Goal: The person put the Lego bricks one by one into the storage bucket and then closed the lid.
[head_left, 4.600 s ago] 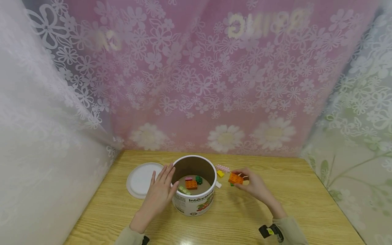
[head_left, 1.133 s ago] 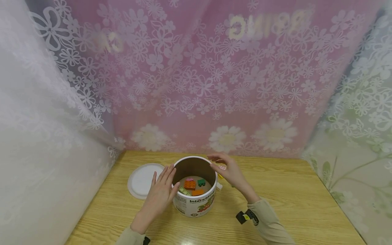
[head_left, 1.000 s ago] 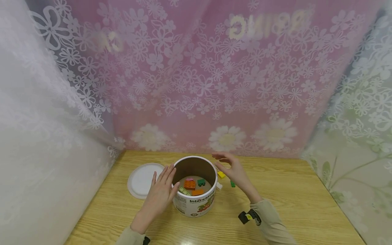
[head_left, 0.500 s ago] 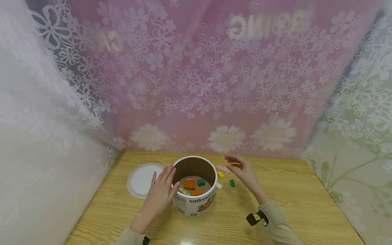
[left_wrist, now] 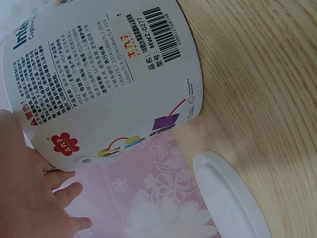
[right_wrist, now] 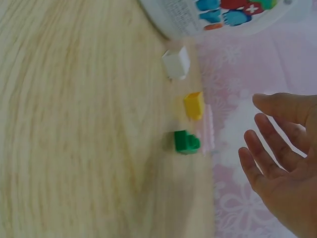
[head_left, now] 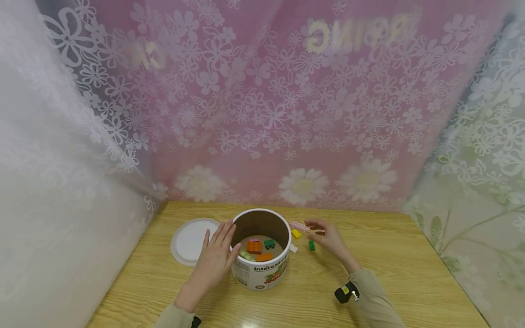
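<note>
My left hand [head_left: 215, 259] lies with straight fingers against the left rim of a round white bucket [head_left: 262, 275] with printed sides. Inside the bucket are two orange bricks [head_left: 254, 247], a dark green brick [head_left: 269, 244], a pale green brick [head_left: 247, 255] and a pink brick [head_left: 254, 239]. To the bucket's right, my right hand [head_left: 328, 238] hovers over the table with parted fingers and nothing in them. Its fingertips are nearest a long pink patterned brick [head_left: 299, 226]. A yellow brick [right_wrist: 194, 105], a green brick [right_wrist: 186, 142] and a white brick [right_wrist: 176, 63] lie close by.
A round white lid [head_left: 193, 241] lies on the wooden table [head_left: 389, 264], left of the bucket and partly behind my left hand. A pink flowered curtain [head_left: 262, 114] hangs along the back edge, with pale curtains at both sides.
The orange brick my right hand held earlier now lies in the bucket. My right hand has moved from the bucket's rim back right and lowered toward the pink patterned brick. The left hand stays.
</note>
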A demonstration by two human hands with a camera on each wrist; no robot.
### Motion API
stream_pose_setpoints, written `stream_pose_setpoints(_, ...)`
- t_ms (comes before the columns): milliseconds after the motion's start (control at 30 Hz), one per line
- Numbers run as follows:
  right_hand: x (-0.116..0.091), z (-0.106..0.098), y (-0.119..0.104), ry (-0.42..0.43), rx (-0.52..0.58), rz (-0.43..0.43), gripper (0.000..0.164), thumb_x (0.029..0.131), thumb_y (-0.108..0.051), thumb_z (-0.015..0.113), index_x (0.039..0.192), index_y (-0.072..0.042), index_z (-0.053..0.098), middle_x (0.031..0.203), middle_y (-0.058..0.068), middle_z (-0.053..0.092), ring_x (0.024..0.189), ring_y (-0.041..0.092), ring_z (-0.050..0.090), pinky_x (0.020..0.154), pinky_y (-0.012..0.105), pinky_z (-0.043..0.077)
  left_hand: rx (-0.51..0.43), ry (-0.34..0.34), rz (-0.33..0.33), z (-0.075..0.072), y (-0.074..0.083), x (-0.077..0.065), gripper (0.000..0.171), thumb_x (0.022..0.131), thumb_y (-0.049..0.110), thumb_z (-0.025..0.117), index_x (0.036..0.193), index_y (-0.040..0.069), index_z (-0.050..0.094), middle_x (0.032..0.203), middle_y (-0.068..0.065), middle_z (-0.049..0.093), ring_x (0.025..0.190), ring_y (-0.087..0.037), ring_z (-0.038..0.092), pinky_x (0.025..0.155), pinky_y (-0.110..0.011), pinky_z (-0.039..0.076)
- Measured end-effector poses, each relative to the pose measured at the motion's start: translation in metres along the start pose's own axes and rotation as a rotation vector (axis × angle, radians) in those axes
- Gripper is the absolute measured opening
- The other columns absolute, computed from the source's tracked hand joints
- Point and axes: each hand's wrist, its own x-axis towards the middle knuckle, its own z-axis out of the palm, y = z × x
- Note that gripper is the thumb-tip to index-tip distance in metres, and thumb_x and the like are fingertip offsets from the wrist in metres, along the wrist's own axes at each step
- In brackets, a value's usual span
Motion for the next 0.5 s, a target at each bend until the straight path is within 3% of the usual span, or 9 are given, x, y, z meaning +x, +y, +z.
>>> stream_pose_setpoints(500,-0.006,0.003,0.026,-0.139,-0.131,0.046,0.043,0.083,0.007,0.075,0.125,0.008,0.064,0.117,0.025,0.068,0.108,0.041,0.064,0.091,0.051,0.055,-0.005,-0.03,-0.01,-0.001,-0.001,0.0,0.059,0.106,0.035,0.052,0.154,0.002,0.041,0.163,-0.013,0.034,0.151,-0.033,0.029,0.118,-0.066,0.018)
